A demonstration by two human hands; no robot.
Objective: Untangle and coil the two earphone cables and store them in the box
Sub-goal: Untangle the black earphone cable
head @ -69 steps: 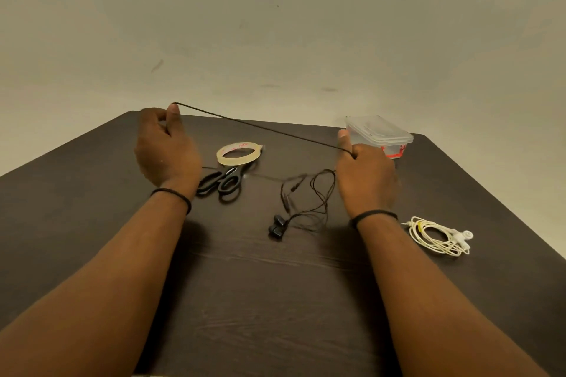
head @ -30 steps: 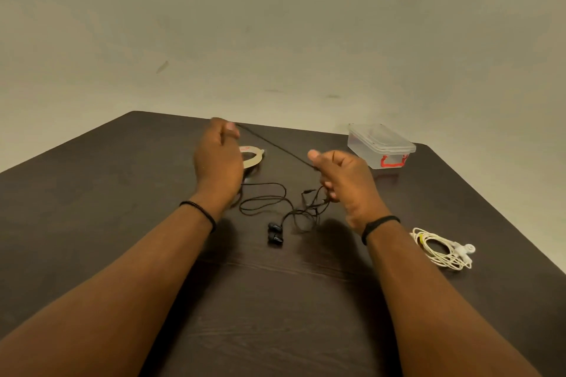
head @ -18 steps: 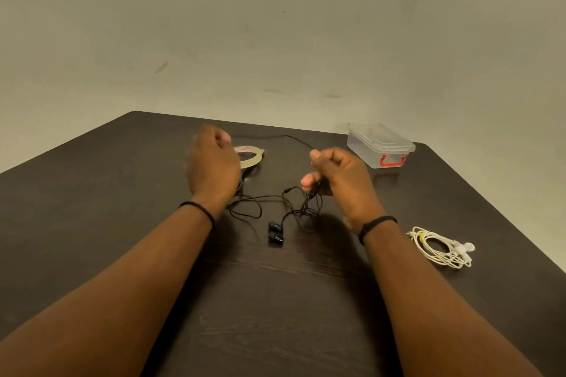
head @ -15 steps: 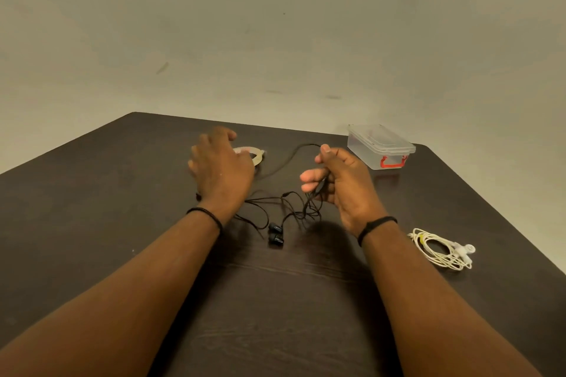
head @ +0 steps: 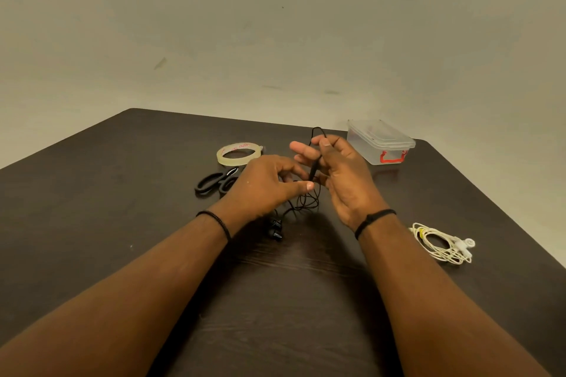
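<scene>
Head view. My right hand (head: 343,174) is raised above the tabletop (head: 92,223) with the black earphone cable (head: 307,202) looped over its fingers; a small bight of cable stands up just beyond the fingertips, and the inline stem runs down between finger and thumb, so this grip is pinching the cable. My left hand (head: 269,187), just left of the right hand, has thumb and forefinger pressed together on a strand of the same cable. Slack loops hang below both hands, and the black earbuds (head: 275,229) lie on the tabletop nearer me than the right hand.

Progress, as I judge it: coiling of the black cable has only begun, with most of its length loose. The white earphone cable (head: 441,243), to the right of my right hand and nearer me, lies bundled; whether it is secured I cannot tell. The box (head: 379,144), beyond and right of the right hand, has its lid on, and nothing has been stored. Tape roll (head: 239,153) and scissors (head: 214,184) rest left of the right hand.
</scene>
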